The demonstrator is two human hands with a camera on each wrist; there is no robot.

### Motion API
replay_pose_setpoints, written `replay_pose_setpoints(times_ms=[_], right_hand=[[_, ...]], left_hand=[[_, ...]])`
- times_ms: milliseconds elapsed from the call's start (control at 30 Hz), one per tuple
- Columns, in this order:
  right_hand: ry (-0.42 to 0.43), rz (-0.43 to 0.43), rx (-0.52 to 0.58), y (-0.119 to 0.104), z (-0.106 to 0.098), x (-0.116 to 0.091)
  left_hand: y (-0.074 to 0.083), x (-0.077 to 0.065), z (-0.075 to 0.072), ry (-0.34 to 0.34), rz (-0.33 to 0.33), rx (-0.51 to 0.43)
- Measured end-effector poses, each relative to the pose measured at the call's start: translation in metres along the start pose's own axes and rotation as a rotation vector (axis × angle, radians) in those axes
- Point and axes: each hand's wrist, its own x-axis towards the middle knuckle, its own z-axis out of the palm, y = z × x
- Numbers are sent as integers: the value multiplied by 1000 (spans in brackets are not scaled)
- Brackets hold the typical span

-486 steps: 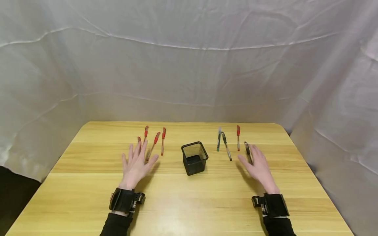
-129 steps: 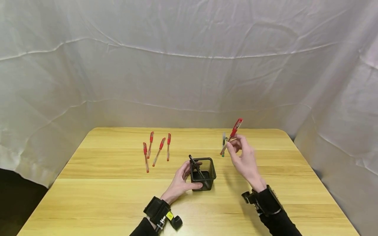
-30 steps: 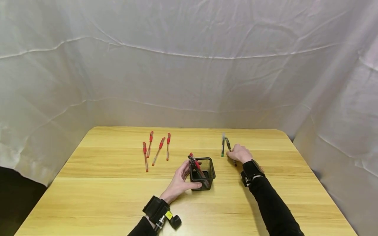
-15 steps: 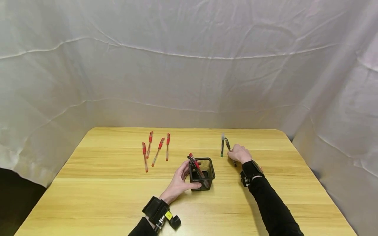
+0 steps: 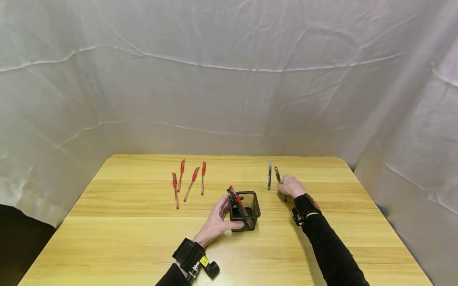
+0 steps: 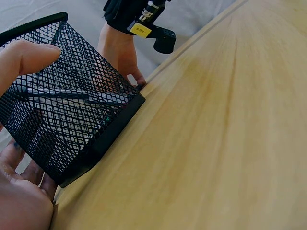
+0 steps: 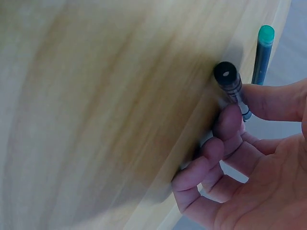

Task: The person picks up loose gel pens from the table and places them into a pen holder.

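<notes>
Step in hand, as I read it: picking a loose pen off the worktop (image 5: 143, 246) for the mesh cup. R hand (image 5: 291, 186) is at the black gel pen (image 5: 277, 173), right of the cup; thumb & index nearly closed, pinching it nr one end per R wrist view, other fingers bent. Can't tell if the pen's fully clear of the surface.

L hand (image 5: 218, 220) has fingers part-curled round the black mesh pen cup (image 5: 253, 202), thumb on the near side, steadying it upright. A red-capped pen (image 5: 237, 196) leans inside w/ at least one black pen; exact no. unclear.

Next move prob. calls for a firm pinch, lift, then carry L & tip over the rim w/o knocking the pens inside. Green pen (image 5: 269, 177) lies apart, just beside the black one; four red-capped gel pens (image 5: 193, 178) lie L of the cup, all untouched.
</notes>
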Motion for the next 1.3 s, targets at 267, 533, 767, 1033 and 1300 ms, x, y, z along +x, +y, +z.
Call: replay_pose_setpoints(times_ms=[267, 533, 767, 1033, 1300], right_hand=[[-21, -53, 72, 5, -1, -2], [24, -104, 147, 9, 0, -10], [121, -107, 224, 11, 4, -19], [161, -97, 327, 18, 10, -22], [224, -111, 401, 19, 13, -29]], left_hand=[[-2, 0, -1, 1, -17, 15], [0, 0, -1, 0, -15, 7], [0, -1, -1, 2, -33, -3], [-1, 0, 0, 8, -36, -2], [1, 0, 0, 11, -41, 0]])
